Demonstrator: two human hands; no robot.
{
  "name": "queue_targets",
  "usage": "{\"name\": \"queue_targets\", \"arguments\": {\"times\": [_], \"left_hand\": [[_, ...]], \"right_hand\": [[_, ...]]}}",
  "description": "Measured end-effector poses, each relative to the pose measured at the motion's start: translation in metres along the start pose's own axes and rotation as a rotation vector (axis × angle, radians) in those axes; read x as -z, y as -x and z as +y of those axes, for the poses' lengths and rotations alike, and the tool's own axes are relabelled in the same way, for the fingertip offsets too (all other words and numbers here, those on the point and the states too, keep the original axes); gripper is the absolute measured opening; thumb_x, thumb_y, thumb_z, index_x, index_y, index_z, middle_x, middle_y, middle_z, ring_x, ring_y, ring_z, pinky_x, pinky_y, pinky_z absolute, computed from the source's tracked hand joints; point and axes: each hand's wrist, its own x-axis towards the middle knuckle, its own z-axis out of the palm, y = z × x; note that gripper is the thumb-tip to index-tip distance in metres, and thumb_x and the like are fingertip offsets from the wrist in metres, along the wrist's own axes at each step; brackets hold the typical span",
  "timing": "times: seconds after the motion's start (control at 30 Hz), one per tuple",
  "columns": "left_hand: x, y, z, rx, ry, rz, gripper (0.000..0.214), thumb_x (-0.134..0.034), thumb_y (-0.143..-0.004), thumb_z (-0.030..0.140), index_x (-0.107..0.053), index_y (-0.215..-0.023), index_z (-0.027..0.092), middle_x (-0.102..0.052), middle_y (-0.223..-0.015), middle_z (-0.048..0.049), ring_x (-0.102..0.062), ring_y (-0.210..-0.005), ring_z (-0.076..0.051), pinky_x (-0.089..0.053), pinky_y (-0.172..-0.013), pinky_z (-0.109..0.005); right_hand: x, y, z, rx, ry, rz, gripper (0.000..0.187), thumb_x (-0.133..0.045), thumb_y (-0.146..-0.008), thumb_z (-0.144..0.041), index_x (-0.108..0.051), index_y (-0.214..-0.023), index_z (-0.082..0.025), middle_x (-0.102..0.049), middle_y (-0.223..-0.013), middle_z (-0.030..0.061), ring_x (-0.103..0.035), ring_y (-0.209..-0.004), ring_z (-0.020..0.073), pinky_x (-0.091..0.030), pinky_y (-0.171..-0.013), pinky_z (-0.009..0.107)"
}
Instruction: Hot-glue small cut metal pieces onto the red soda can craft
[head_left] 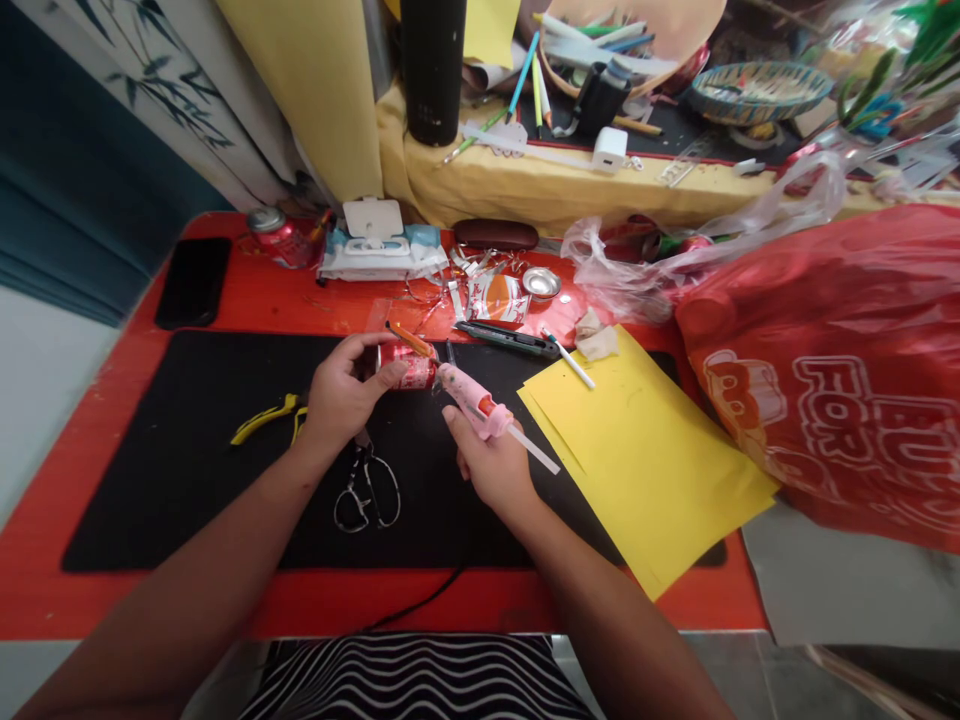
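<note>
My left hand (pixel 341 392) is closed around a red can (pixel 417 373) lying on its side above the black mat (pixel 225 500). A narrow orange piece (pixel 409 338) with a dark tip slants along the top of the can. In my right hand (pixel 496 468) is a pink hot glue gun (pixel 466 394), its nozzle end close to the can's right end. A whitish glue stick (pixel 536 451) sticks out of its back; whether the nozzle touches the can I cannot tell. Below the left hand lie scissors (pixel 366 492), and yellow-handled pliers (pixel 264 419) rest left of it.
Yellow paper sheets (pixel 652 470) lie on the right, beside a big red plastic bag (pixel 840 380). Behind the mat are a box cutter (pixel 508 338), metal scraps, a wipes pack (pixel 382 255), another can (pixel 279 238) and a phone (pixel 193 282). A cord runs over the table's front edge.
</note>
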Motion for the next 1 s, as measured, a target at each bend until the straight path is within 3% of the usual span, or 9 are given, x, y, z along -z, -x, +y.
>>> {"name": "queue_targets", "arguments": {"times": [0.33,0.57,0.83,1.0], "left_hand": [[0.0004,-0.0005,0.0019,-0.011,-0.007,0.012,0.049,-0.087,-0.082,0.056,-0.081,-0.115,0.021,-0.075,-0.093,-0.0029,-0.061,-0.077,-0.02,-0.05,-0.071,-0.031],[0.0015,-0.0004,0.0047,0.005,-0.017,0.004,0.05,-0.087,-0.081,0.056,-0.081,-0.116,0.021,-0.071,-0.09,-0.0016,-0.058,-0.074,-0.019,-0.048,-0.069,-0.031],[0.0012,0.0002,0.0041,0.012,-0.01,-0.004,0.049,-0.086,-0.082,0.057,-0.08,-0.116,0.024,-0.072,-0.091,-0.0028,-0.061,-0.076,-0.021,-0.051,-0.071,-0.032],[0.0014,0.0005,0.0024,0.006,-0.026,0.014,0.048,-0.087,-0.082,0.056,-0.081,-0.117,0.023,-0.072,-0.088,-0.0019,-0.063,-0.076,-0.021,-0.053,-0.071,-0.032]], "right_hand": [[0.0008,0.0006,0.0036,-0.002,-0.046,-0.009,0.057,-0.071,-0.101,-0.056,-0.08,-0.144,-0.02,-0.049,-0.045,-0.0082,-0.046,-0.04,0.0138,-0.042,-0.043,0.025],[0.0012,0.001,0.008,0.031,-0.093,-0.027,0.064,-0.068,-0.105,-0.06,-0.073,-0.154,-0.02,-0.049,-0.046,-0.0092,-0.046,-0.039,0.0132,-0.04,-0.041,0.023],[0.0012,0.0016,0.0075,0.006,-0.106,-0.019,0.058,-0.069,-0.104,-0.064,-0.08,-0.138,-0.018,-0.051,-0.048,-0.0072,-0.048,-0.04,0.0136,-0.042,-0.043,0.024],[0.002,0.0019,0.0051,0.012,-0.106,-0.028,0.062,-0.069,-0.104,-0.062,-0.075,-0.148,-0.019,-0.051,-0.047,-0.0082,-0.047,-0.04,0.0134,-0.041,-0.043,0.023]]}}
